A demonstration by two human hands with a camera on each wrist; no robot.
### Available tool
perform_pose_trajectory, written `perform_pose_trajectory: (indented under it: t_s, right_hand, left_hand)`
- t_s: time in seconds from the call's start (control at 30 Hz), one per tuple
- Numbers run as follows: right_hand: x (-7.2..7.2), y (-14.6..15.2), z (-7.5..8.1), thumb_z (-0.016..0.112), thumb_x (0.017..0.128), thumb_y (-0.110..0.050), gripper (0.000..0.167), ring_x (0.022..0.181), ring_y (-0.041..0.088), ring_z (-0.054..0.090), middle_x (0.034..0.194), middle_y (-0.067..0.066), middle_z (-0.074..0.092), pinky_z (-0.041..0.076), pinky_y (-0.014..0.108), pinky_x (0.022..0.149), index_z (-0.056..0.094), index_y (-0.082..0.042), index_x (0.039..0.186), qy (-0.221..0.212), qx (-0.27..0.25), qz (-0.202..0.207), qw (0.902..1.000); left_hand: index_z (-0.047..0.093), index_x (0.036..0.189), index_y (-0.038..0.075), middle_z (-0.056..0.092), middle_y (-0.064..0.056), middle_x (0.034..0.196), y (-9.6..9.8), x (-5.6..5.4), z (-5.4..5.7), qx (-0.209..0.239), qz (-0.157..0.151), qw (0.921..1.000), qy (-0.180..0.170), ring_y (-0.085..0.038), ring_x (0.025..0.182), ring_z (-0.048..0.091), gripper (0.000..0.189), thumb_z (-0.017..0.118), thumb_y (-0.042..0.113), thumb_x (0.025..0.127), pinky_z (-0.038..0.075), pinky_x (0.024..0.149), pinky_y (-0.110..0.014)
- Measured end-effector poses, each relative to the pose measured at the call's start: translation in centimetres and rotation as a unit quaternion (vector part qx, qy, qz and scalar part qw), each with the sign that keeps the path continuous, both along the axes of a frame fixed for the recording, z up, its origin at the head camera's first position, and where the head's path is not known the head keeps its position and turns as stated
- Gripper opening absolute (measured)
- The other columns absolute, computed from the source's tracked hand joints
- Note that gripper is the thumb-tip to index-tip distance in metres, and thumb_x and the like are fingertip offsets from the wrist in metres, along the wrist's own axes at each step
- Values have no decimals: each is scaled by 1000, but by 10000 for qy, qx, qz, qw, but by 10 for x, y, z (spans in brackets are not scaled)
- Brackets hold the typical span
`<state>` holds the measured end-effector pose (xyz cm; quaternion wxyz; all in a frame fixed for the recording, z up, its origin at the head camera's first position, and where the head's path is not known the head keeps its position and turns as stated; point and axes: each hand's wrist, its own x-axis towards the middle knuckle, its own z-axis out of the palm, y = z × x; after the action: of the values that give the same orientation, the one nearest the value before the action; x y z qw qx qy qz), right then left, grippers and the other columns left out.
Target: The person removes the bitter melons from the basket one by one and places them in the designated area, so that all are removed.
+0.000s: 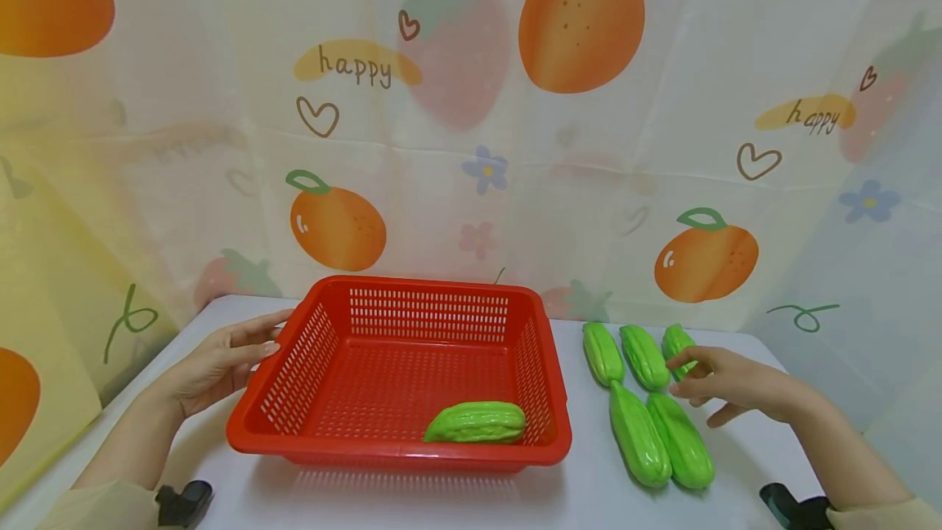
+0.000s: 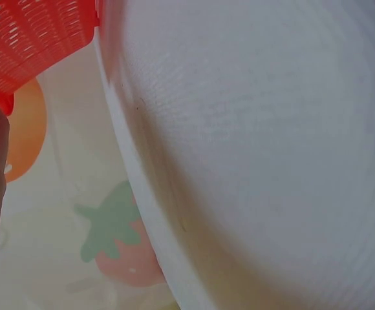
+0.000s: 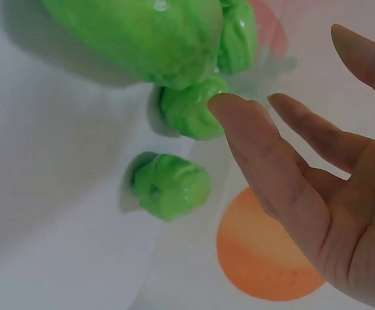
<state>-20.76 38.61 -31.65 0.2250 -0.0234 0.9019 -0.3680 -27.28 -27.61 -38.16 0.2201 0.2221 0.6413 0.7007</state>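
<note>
A red plastic basket (image 1: 412,454) with slotted walls stands on the white table, with one light-green ridged bitter melon (image 1: 477,422) lying inside near its front right. At the basket's left rim is my left hand (image 1: 221,366), its fingers and thumb tip touching the outer edge. Several more bitter melons (image 1: 639,436) lie in two rows right of the basket. My right hand (image 1: 736,383) hovers at the right of these, fingers spread and slightly bent, nothing held. Its fingertips overlap the back right bitter melon (image 1: 677,342) in the head view. In the right wrist view a gap shows between thumb and fingers.
A pale cloth (image 1: 456,211) printed with fruit hangs directly behind the table (image 1: 412,505). Its side folds run down along the left and right table edges. Dark wrist straps (image 1: 184,504) show at both sleeves.
</note>
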Motion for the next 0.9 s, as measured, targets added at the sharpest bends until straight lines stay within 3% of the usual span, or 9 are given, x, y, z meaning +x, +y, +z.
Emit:
perform_pose_trajectory:
  t_s: [0.47,0.9]
  right_hand:
    - [-3,-37,13,66,94,-26,51,94,16,64,117,17,59,62,34,75,52,1,134,1131,-192,284,9930]
    - [1,-70,22,67,93,-24,42,95,25,66,121,22,61,62,33,72,58,-3,128,1745,-451,426,9827]
  left_hand:
    - [45,147,28,66,10,127,1,0,1,23,-50,10000,60,-11,102,72,49,35,4,105,59,90,-33]
    - [44,148,28,66,10,127,0,0,0,62,-71,9999,65,-11,102,72,50,35,4,105,59,90,-33]
